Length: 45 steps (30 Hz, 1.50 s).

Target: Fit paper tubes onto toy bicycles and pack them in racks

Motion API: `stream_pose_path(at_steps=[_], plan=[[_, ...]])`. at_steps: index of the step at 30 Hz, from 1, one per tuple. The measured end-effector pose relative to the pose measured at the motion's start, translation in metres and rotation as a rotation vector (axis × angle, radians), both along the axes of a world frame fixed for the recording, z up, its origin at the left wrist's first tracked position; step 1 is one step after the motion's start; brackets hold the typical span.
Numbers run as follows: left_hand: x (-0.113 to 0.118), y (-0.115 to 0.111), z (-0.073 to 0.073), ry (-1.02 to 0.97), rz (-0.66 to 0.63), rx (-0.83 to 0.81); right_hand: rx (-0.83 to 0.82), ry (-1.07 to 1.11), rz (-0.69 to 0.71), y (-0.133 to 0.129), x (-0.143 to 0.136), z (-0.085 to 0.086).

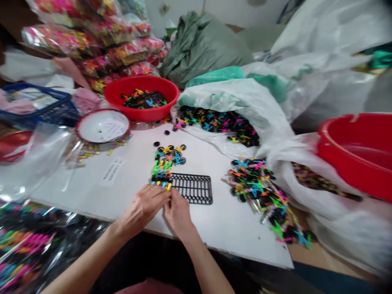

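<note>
A black plastic rack (pixel 196 188) lies on the white tabletop, its left part covered by a row of small coloured pieces (pixel 162 167). My left hand (pixel 147 203) rests at the near edge of that row, fingers pressed together by yellow and blue pieces. Close against it, my right hand (pixel 177 208) has its fingertips at the rack's lower left part. What either hand grips is hidden by the fingers. Just beyond the row sit a few small toy bicycles (pixel 174 154) with black wheels.
A heap of colourful toy bicycles (pixel 260 183) lies to the right. Behind stand a red basin (pixel 141 98), a white dish (pixel 103 125) and an open white bag (pixel 239 92) of bicycles. Another red basin (pixel 358 151) is at far right, a blue basket (pixel 39 106) at left.
</note>
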<state>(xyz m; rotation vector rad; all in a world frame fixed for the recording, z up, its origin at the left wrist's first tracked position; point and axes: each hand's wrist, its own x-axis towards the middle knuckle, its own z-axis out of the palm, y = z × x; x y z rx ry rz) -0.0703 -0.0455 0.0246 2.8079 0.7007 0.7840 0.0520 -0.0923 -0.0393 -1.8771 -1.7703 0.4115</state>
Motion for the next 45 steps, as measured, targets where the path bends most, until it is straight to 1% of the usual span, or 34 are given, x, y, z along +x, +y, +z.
stream_pose_path(at_steps=[2, 3, 5, 6, 8, 10, 11, 12, 13, 14, 15, 16, 17, 18, 20, 21, 22, 24, 26, 28, 29, 31, 33, 34, 36, 37, 39, 40, 41, 43, 45], plan=[[-0.001, 0.002, -0.005, -0.016, -0.019, 0.040, 0.004, -0.021, 0.013, -0.001, 0.000, 0.001], [-0.001, 0.003, -0.007, -0.018, -0.026, 0.051, 0.005, -0.014, 0.031, -0.002, 0.004, 0.004], [-0.003, 0.003, -0.010, -0.013, -0.029, 0.056, 0.003, 0.015, 0.079, -0.003, 0.026, 0.014], [-0.004, 0.002, -0.010, -0.014, -0.026, 0.055, 0.000, 0.020, 0.092, -0.003, 0.045, 0.022], [-0.005, -0.001, -0.007, -0.018, -0.009, 0.045, -0.001, -0.020, 0.045, 0.001, 0.097, 0.041], [-0.004, 0.001, 0.001, -0.048, 0.032, 0.067, 0.015, -0.140, -0.162, 0.009, 0.158, 0.062], [-0.001, 0.003, 0.007, -0.069, 0.074, 0.084, 0.028, -0.185, -0.242, 0.015, 0.186, 0.071], [0.002, 0.008, 0.013, -0.085, 0.126, 0.099, 0.004, -0.275, -0.300, 0.021, 0.210, 0.080], [0.007, 0.014, 0.019, -0.087, 0.180, 0.106, -0.062, -0.388, -0.326, 0.027, 0.228, 0.087], [0.013, 0.022, 0.023, -0.071, 0.219, 0.106, -0.122, -0.483, -0.332, 0.032, 0.240, 0.094], [0.018, 0.030, 0.025, -0.030, 0.233, 0.095, -0.161, -0.564, -0.330, 0.037, 0.245, 0.099], [0.024, 0.038, 0.026, 0.027, 0.221, 0.078, -0.157, -0.611, -0.328, 0.041, 0.245, 0.103], [0.028, 0.045, 0.024, 0.091, 0.195, 0.059, -0.101, -0.613, -0.329, 0.044, 0.239, 0.105], [0.031, 0.050, 0.021, 0.148, 0.171, 0.038, -0.006, -0.584, -0.331, 0.046, 0.230, 0.104], [0.032, 0.053, 0.014, 0.215, 0.160, 0.004, 0.176, -0.491, -0.292, 0.047, 0.206, 0.095], [0.030, 0.052, 0.011, 0.222, 0.172, -0.006, 0.217, -0.446, -0.243, 0.048, 0.194, 0.086], [0.027, 0.048, 0.008, 0.215, 0.182, -0.009, 0.215, -0.403, -0.183, 0.048, 0.183, 0.075], [0.020, 0.040, 0.006, 0.192, 0.182, -0.011, 0.122, -0.334, -0.091, 0.049, 0.168, 0.052], [0.014, 0.031, 0.007, 0.186, 0.167, -0.017, 0.006, -0.293, -0.096, 0.051, 0.162, 0.033], [0.011, 0.026, 0.009, 0.180, 0.159, -0.023, -0.080, -0.321, -0.161, 0.055, 0.163, 0.026], [0.010, 0.025, 0.010, 0.169, 0.166, -0.023, -0.115, -0.360, -0.187, 0.057, 0.164, 0.027], [0.011, 0.025, 0.012, 0.130, 0.193, -0.018, -0.168, -0.429, -0.198, 0.063, 0.164, 0.033], [0.013, 0.026, 0.013, 0.098, 0.191, -0.030, -0.175, -0.406, -0.196, 0.065, 0.158, 0.043], [0.014, 0.027, 0.014, 0.088, 0.167, -0.047, -0.161, -0.340, -0.199, 0.065, 0.153, 0.047], [0.016, 0.029, 0.018, 0.047, 0.139, -0.099, -0.113, -0.121, -0.186, 0.060, 0.139, 0.053], [0.017, 0.030, 0.021, 0.002, 0.164, -0.134, -0.088, 0.005, -0.169, 0.055, 0.130, 0.055], [0.021, 0.033, 0.029, -0.113, 0.281, -0.228, -0.038, 0.217, -0.127, 0.044, 0.112, 0.058], [0.024, 0.034, 0.033, -0.158, 0.337, -0.288, -0.013, 0.288, -0.114, 0.038, 0.103, 0.060], [0.028, 0.035, 0.037, -0.181, 0.372, -0.355, 0.011, 0.336, -0.111, 0.034, 0.094, 0.061], [0.036, 0.036, 0.044, -0.163, 0.410, -0.467, 0.062, 0.377, -0.126, 0.026, 0.080, 0.064], [0.043, 0.033, 0.046, -0.133, 0.478, -0.480, 0.107, 0.381, -0.145, 0.023, 0.070, 0.067]])
